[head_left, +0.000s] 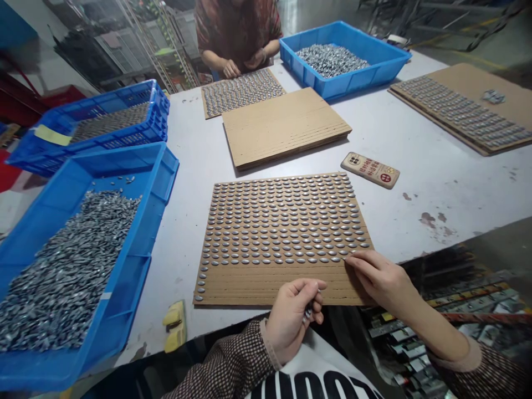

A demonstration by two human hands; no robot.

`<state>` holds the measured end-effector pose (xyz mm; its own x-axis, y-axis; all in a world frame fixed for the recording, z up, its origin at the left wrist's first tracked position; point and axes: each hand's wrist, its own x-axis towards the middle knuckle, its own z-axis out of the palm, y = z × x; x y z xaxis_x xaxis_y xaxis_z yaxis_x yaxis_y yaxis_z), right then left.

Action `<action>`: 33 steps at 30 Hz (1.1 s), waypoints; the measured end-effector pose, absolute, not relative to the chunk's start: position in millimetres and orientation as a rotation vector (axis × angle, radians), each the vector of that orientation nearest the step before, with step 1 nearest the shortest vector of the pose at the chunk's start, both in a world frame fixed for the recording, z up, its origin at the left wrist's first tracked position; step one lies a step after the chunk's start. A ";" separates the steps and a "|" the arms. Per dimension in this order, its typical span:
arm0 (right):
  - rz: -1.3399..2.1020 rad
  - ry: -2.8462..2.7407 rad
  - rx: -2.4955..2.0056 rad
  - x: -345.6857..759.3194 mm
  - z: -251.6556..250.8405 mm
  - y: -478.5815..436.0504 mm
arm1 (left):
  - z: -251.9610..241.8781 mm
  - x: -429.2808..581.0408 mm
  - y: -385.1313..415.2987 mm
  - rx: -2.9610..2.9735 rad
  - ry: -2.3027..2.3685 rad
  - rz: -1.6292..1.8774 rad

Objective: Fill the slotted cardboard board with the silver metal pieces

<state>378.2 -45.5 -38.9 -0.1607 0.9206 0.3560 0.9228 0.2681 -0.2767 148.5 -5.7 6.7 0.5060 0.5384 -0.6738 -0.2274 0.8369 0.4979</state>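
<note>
The left hand [292, 318] was closed on metal studs [308, 313]; the open right hand [380, 279] rested on the cardboard sheet [266, 282] beside its stud rows [282, 221], where a careless push could disturb them.

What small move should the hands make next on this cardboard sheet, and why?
Probably the right hand should set one more metal piece at the end of the lowest row on the corrugated cardboard sheet. That row stops at its fingertips, shorter than the row above, and the left hand holds more metal pieces.
</note>
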 end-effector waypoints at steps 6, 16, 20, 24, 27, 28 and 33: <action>-0.068 -2.182 -1.550 382.7 -39.8 -44.5 | 9.7 149.3 -6.0 0.327 0.929 0.470; 0.354 -1.948 -1.537 356.3 -15.2 -50.8 | 5.4 148.2 -7.6 0.349 0.943 0.536; 0.899 -1.689 -1.415 323.3 0.1 -58.0 | 4.0 149.4 -7.5 0.388 0.887 0.552; 0.964 -1.511 -1.420 307.0 2.6 -61.6 | 3.4 150.4 -9.5 0.396 0.903 0.545; 0.853 -1.617 -1.427 309.3 3.9 -63.5 | 4.0 151.6 -10.5 0.414 0.912 0.506; 0.816 -1.668 -1.432 312.8 4.3 -64.1 | 5.1 152.0 -9.9 0.418 0.911 0.480; 0.532 -1.744 -1.528 350.2 -3.1 -64.1 | 17.8 151.7 -1.3 0.315 0.936 0.470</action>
